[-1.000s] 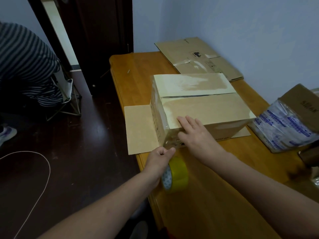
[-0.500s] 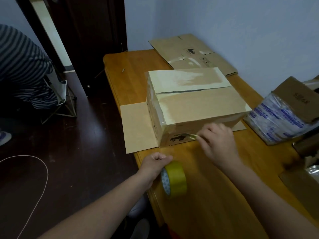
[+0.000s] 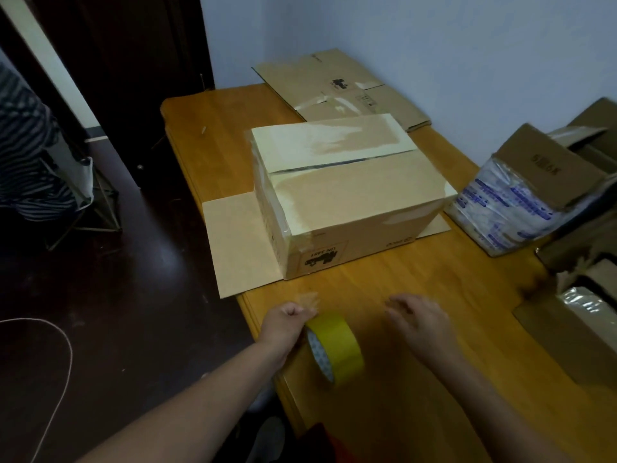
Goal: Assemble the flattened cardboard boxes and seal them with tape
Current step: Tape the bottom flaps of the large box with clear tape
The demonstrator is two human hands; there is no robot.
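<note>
- Head view: the box (image 3: 344, 195) stands assembled in the middle of the wooden surface (image 3: 467, 289), top flaps folded down with a dark gap showing along their seam.
- Glossy tape patches cover parts of the box's top and left end.
- One flap (image 3: 237, 242) lies flat on the surface at the box's left side, overhanging the edge.
- Left hand (image 3: 287, 324): fingers curled round the yellow tape roll (image 3: 334, 352), which sits on edge near the front-left edge of the surface; a loose tape end (image 3: 307, 300) sticks up beside the thumb.
- Right hand (image 3: 420, 320): fingers loosely spread, holding nothing, just right of the roll; the outline is blurred.
- A flattened box (image 3: 340, 88) lies at the far end against the wall.
- A plastic-wrapped package (image 3: 510, 208) sits just right of the box.
</note>
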